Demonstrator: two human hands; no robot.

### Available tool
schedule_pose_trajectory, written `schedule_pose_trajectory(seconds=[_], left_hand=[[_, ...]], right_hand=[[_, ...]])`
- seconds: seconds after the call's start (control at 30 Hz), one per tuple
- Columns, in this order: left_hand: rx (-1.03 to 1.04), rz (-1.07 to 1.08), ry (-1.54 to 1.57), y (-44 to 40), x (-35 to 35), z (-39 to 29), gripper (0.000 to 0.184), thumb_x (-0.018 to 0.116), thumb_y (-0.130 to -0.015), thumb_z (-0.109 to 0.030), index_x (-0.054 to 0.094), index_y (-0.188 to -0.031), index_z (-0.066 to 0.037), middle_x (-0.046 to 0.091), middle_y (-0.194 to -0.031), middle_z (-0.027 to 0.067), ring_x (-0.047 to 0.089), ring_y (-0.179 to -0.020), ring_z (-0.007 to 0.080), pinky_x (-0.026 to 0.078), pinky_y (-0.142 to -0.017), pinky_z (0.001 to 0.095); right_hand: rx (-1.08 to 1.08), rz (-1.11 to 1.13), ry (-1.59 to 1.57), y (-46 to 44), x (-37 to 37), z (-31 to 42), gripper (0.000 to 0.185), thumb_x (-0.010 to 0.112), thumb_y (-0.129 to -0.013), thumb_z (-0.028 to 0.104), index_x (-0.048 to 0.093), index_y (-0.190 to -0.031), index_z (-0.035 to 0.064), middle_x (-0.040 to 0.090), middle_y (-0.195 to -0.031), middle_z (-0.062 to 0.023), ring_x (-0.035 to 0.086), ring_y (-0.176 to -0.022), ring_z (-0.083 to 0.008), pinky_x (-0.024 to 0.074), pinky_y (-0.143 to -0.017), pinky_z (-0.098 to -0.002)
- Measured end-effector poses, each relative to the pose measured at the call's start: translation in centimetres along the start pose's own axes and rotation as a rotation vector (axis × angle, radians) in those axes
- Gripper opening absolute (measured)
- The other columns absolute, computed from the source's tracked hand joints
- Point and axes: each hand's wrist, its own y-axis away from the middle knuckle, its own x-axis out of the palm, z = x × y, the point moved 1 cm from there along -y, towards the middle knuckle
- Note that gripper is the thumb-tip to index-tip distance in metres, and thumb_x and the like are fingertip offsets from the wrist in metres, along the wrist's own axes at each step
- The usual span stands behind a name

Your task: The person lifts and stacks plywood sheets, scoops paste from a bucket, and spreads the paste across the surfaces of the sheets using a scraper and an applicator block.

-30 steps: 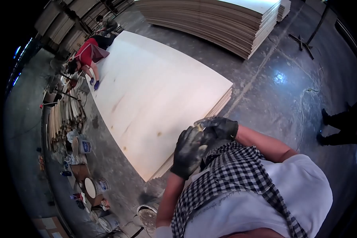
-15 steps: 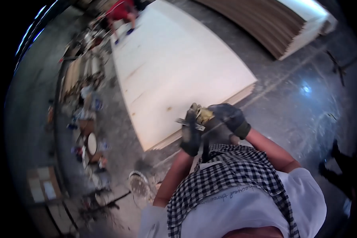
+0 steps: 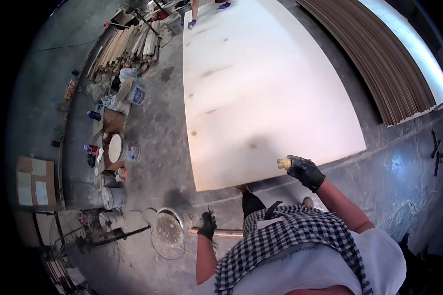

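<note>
Lying between stacked sheets [image 3: 379, 59] and cluttered floor [image 3: 155, 132], pale board [image 3: 275, 93]

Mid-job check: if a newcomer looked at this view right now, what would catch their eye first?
Probably the broad pale sheet, filling the middle of the view, with dark knots along its left side. Next, the black-gloved right hand, holding a yellowish lump over the sheet's near edge. Then the tall stack of brown boards at upper right, its top shining under the light.
</note>
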Motion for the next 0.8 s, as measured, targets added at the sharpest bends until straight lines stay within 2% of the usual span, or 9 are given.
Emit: schedule_pose_trajectory(seconds=[0.17, 0.2, 0.27, 0.4, 0.53, 0.63, 0.7, 0.77, 0.8], left_hand=[[0.261, 0.500, 0.088, -15.5, -5.5, -18.5, 0.009, 0.060, -0.084, -0.019, 0.051, -0.082, -0.017, 0.048, -0.067, -0.0013, 0.047, -0.057, 0.0094, 0.040, -0.047, 0.0228], [0.321, 0.107, 0.024, -19.1, -5.5, -21.2, 0.008, 0.059, -0.085, -0.021, 0.054, -0.083, -0.016, 0.050, -0.070, -0.0007, 0.051, -0.062, 0.0094, 0.041, -0.048, 0.0246], [0.802, -0.361, -1.257, -29.3, -7.1, -25.6, 0.016, 0.055, -0.085, -0.021, 0.058, -0.089, -0.005, 0.061, -0.085, 0.0132, 0.058, -0.074, 0.0320, 0.047, -0.064, 0.0386], [1.360, -0.497, -1.315, -41.2, 3.2, -34.9, 0.014, 0.054, -0.085, -0.017, 0.057, -0.088, -0.004, 0.060, -0.090, 0.0172, 0.054, -0.085, 0.0365, 0.043, -0.076, 0.0430], [0.627, 0.015, 0.466, -54.6, 17.4, -40.4, 0.017, 0.053, -0.088, -0.010, 0.053, -0.102, 0.000, 0.055, -0.095, 0.0089, 0.052, -0.082, 0.0190, 0.046, -0.071, 0.0309], [0.799, 0.040, -0.053, -61.7, 22.1, -43.9, 0.027, 0.048, -0.088, -0.013, 0.052, -0.112, 0.001, 0.049, -0.102, 0.0111, 0.052, -0.087, 0.0182, 0.045, -0.070, 0.0278], [1.038, -0.333, -0.550, -65.7, 22.6, -42.5, 0.027, 0.045, -0.089, -0.014, 0.051, -0.112, 0.000, 0.046, -0.103, 0.0117, 0.052, -0.088, 0.0204, 0.046, -0.070, 0.0293], [0.953, -0.237, -0.266, -66.6, 23.7, -42.4, 0.025, 0.046, -0.090, -0.011, 0.050, -0.113, -0.003, 0.047, -0.095, 0.0072, 0.051, -0.082, 0.0133, 0.045, -0.070, 0.0262], [0.982, -0.458, -0.767, -64.5, 24.1, -43.5, 0.029, 0.042, -0.090, -0.015, 0.049, -0.114, 0.000, 0.043, -0.111, 0.0130, 0.048, -0.096, 0.0230, 0.046, -0.073, 0.0316]], right_hand=[[-0.204, 0.106, 0.529, -15.7, 7.9, -2.9, 0.035, 0.057, -0.084, -0.002, 0.052, -0.119, -0.0040, 0.061, -0.112, -0.0104, 0.059, -0.102, -0.0167, 0.0495, -0.087, -0.0301], [-0.162, 0.095, 0.526, -18.5, 10.0, -2.1, 0.035, 0.059, -0.084, -0.001, 0.052, -0.118, -0.0047, 0.061, -0.112, -0.0110, 0.059, -0.101, -0.0170, 0.0500, -0.086, -0.0304], [-0.125, 0.145, 0.694, -24.5, 12.6, -2.4, 0.036, 0.060, -0.085, 0.005, 0.052, -0.118, -0.0050, 0.061, -0.111, -0.0119, 0.059, -0.101, -0.0178, 0.0507, -0.085, -0.0303], [0.146, 0.085, 0.434, -38.7, 13.8, -6.2, 0.038, 0.056, -0.089, 0.017, 0.052, -0.120, -0.0036, 0.060, -0.112, -0.0132, 0.059, -0.101, -0.0195, 0.0501, -0.085, -0.0295], [0.348, -0.058, 0.018, -54.6, 12.9, -9.1, 0.037, 0.053, -0.091, 0.021, 0.053, -0.120, -0.0014, 0.061, -0.112, -0.0124, 0.060, -0.100, -0.0199, 0.0475, -0.088, -0.0308], [0.209, -0.114, 0.268, -68.3, 11.0, -11.0, 0.033, 0.054, -0.091, 0.019, 0.056, -0.118, 0.0010, 0.063, -0.108, -0.0078, 0.060, -0.096, -0.0164, 0.0476, -0.084, -0.0292], [0.136, -0.149, 0.268, -77.1, 10.6, -11.4, 0.028, 0.053, -0.091, 0.018, 0.061, -0.113, 0.0023, 0.065, -0.101, -0.0047, 0.060, -0.093, -0.0138, 0.0477, -0.079, -0.0270], [-0.008, -0.147, 0.516, -85.5, 10.6, -11.8, 0.026, 0.055, -0.089, 0.019, 0.064, -0.108, 0.0041, 0.066, -0.096, -0.0032, 0.060, -0.092, -0.0128, 0.0473, -0.076, -0.0250], [0.022, -0.182, 0.548, -88.0, 11.3, -11.8, 0.025, 0.055, -0.088, 0.020, 0.065, -0.106, 0.0062, 0.067, -0.096, -0.0038, 0.061, -0.091, -0.0132, 0.0475, -0.076, -0.0254]])
